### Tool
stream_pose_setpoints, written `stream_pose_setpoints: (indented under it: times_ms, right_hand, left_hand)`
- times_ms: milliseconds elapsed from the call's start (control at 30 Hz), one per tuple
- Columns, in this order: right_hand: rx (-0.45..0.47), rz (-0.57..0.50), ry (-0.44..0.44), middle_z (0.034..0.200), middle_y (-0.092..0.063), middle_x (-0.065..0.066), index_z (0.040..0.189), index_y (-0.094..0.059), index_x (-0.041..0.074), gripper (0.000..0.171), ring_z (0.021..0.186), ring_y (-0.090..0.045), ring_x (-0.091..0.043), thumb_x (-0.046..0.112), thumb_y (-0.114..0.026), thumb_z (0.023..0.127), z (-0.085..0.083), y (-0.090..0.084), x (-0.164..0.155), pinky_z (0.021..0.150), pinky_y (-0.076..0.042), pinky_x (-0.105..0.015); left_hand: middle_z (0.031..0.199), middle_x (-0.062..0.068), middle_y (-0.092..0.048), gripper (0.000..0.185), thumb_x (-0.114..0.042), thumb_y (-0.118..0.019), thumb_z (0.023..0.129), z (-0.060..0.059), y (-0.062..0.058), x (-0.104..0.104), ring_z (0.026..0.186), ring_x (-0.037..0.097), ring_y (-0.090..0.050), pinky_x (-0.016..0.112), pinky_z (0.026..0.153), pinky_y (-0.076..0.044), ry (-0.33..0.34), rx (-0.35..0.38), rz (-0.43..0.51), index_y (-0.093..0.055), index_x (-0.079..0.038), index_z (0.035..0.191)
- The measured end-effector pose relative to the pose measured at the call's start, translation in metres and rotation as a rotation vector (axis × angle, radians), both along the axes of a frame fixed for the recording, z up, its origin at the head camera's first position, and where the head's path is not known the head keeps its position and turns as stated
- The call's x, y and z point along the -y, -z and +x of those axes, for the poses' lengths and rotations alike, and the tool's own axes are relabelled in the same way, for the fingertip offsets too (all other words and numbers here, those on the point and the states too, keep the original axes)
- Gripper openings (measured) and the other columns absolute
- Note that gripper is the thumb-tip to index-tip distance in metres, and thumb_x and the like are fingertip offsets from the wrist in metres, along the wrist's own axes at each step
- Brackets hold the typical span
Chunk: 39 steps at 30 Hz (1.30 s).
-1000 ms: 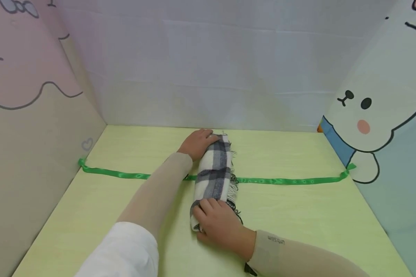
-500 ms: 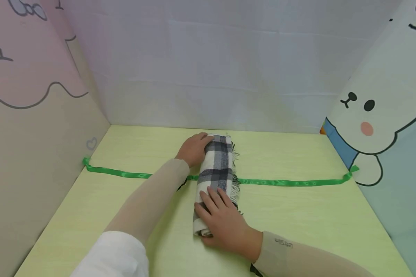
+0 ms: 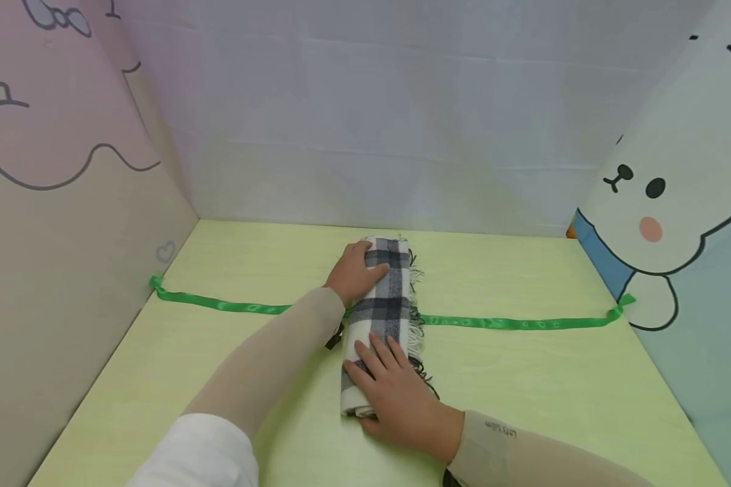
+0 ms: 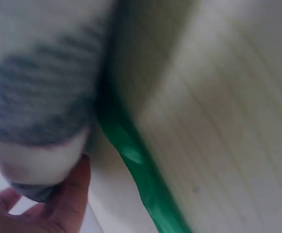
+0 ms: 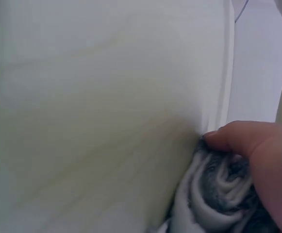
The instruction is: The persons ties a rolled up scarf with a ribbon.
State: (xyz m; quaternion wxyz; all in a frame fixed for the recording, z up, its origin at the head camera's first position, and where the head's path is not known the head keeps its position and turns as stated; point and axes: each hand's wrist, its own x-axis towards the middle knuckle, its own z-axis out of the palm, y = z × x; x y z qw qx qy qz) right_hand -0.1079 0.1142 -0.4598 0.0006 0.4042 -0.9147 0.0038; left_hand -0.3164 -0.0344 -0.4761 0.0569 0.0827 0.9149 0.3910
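Note:
A black, grey and white checked scarf (image 3: 380,310), rolled into a long bundle, lies lengthwise on the table with its fringe along the right side. My left hand (image 3: 352,274) grips the roll near its far end, thumb across the top. In the left wrist view, fingers (image 4: 74,199) bend against the scarf's (image 4: 39,107) end. Spread over the near part is my right hand (image 3: 399,400), its fingers fairly straight on the cloth. The right wrist view shows that thumb (image 5: 233,136) at the roll's end, where the scarf's spiral layers (image 5: 211,194) show.
A green ribbon (image 3: 512,323) crosses the pale yellow table (image 3: 554,399) from side to side and passes beneath the roll. Behind stands a white wall (image 3: 365,122). Printed cartoon panels flank both sides, with a rabbit figure (image 3: 676,196) on the right.
The right hand's fingers have straightened and spread over the roll. My left hand has slid slightly towards me, its thumb now further over the top. The view has shifted slightly.

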Motion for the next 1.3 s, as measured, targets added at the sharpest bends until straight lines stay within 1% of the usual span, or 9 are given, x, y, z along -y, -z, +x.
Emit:
stream_pose_setpoints:
  times_ms: [100,300,567,700,833,933,1067,1167,1300]
  right_hand:
    - [0.027,-0.036,-0.008,0.166,-0.028,-0.015,0.158,-0.041,0.015,0.086,0.155,-0.015,-0.041,0.055,-0.075,0.09,-0.001,0.004,-0.002,0.121,-0.018,-0.062]
    - [0.026,-0.061,-0.033,0.166,-0.029,-0.015,0.157,-0.042,0.015,0.084,0.155,-0.014,-0.041,0.053,-0.076,0.09,-0.005,0.007,-0.003,0.121,-0.017,-0.063]
    - [0.042,-0.042,-0.028,0.167,-0.028,-0.013,0.157,-0.042,0.016,0.083,0.156,-0.012,-0.038,0.056,-0.074,0.091,-0.005,0.004,-0.002,0.122,-0.014,-0.061]
    - [0.148,-0.114,-0.044,0.168,-0.027,-0.009,0.158,-0.042,0.018,0.083,0.157,-0.01,-0.032,0.061,-0.069,0.092,-0.01,-0.003,-0.007,0.124,-0.009,-0.056]
    - [0.299,-0.269,-0.033,0.167,-0.028,-0.006,0.157,-0.044,0.018,0.083,0.157,-0.012,-0.026,0.068,-0.062,0.094,-0.019,-0.014,-0.017,0.125,-0.007,-0.052]
    - [0.378,-0.373,0.021,0.168,-0.027,-0.006,0.158,-0.043,0.016,0.081,0.156,-0.014,-0.025,0.066,-0.059,0.096,-0.028,-0.02,-0.026,0.125,-0.007,-0.052]
    - [0.429,-0.453,0.156,0.169,-0.022,-0.005,0.16,-0.038,0.015,0.077,0.157,-0.013,-0.027,0.06,-0.055,0.101,-0.041,-0.021,-0.04,0.123,-0.013,-0.057]
    - [0.415,-0.483,0.239,0.17,-0.021,-0.006,0.161,-0.037,0.013,0.075,0.156,-0.013,-0.031,0.057,-0.055,0.103,-0.05,-0.019,-0.048,0.121,-0.018,-0.061]
    - [0.365,-0.52,0.29,0.168,-0.024,-0.014,0.16,-0.036,0.007,0.076,0.154,-0.019,-0.039,0.052,-0.058,0.103,-0.063,-0.011,-0.058,0.119,-0.022,-0.065]
  left_hand:
    - [0.16,0.012,-0.035,0.076,-0.054,-0.062,0.099,0.0,0.001,-0.003,0.138,0.034,-0.046,0.053,0.108,-0.043,-0.031,0.019,0.01,-0.035,-0.018,0.16]
    - [0.157,0.011,-0.04,0.071,-0.047,-0.065,0.1,-0.003,0.006,-0.001,0.137,0.033,-0.048,0.053,0.107,-0.045,-0.076,0.044,0.048,-0.039,-0.016,0.158]
    - [0.16,0.012,-0.037,0.071,-0.047,-0.063,0.101,-0.005,0.009,0.0,0.14,0.035,-0.045,0.054,0.109,-0.043,-0.072,0.073,0.059,-0.037,-0.016,0.159]
    - [0.161,0.012,-0.036,0.073,-0.052,-0.059,0.101,-0.004,0.01,0.007,0.141,0.035,-0.044,0.055,0.111,-0.041,-0.056,0.078,0.039,-0.036,-0.016,0.16]
    - [0.159,0.013,-0.039,0.073,-0.053,-0.055,0.102,-0.001,0.006,0.02,0.141,0.035,-0.044,0.054,0.111,-0.041,-0.016,0.054,-0.02,-0.036,-0.013,0.159]
    - [0.159,0.014,-0.04,0.072,-0.053,-0.054,0.103,0.003,0.0,0.031,0.14,0.035,-0.045,0.054,0.111,-0.041,0.012,0.037,-0.065,-0.036,-0.011,0.159]
    - [0.158,0.014,-0.041,0.071,-0.051,-0.054,0.103,0.01,-0.007,0.043,0.14,0.035,-0.046,0.054,0.11,-0.042,0.038,0.028,-0.12,-0.038,-0.009,0.158]
    - [0.157,0.014,-0.044,0.069,-0.05,-0.054,0.103,0.015,-0.011,0.05,0.139,0.035,-0.047,0.052,0.11,-0.042,0.054,0.022,-0.155,-0.04,-0.008,0.156]
    - [0.152,0.014,-0.05,0.063,-0.046,-0.055,0.104,0.025,-0.013,0.055,0.134,0.034,-0.052,0.052,0.107,-0.045,0.064,0.027,-0.164,-0.045,-0.008,0.153]
